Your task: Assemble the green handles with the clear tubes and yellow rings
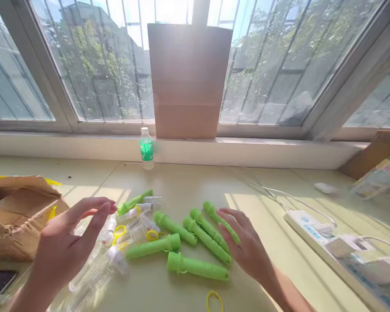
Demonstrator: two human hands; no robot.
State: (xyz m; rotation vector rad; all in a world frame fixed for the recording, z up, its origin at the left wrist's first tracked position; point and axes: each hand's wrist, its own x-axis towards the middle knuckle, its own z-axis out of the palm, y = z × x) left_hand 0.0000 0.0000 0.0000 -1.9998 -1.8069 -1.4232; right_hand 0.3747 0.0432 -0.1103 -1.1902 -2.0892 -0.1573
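Observation:
Several green plastic tubes (195,234) with threaded ends lie in a loose group on the pale table. Left of them lie clear plastic tubes (94,273) with white caps and small yellow rings (119,231). My right hand (247,247) rests palm down at the right side of the group, its fingers stretched out and touching the rightmost green tube (219,219). Above the clear tubes hovers my left hand (68,242), fingers spread, nothing in it. One more yellow ring (214,300) lies near the front edge.
A torn cardboard box (16,216) sits at the left. A small water bottle (146,148) stands by the window ledge, below a cardboard sheet (188,80) leaning on the window. A white power strip (315,229) with cables lies at the right.

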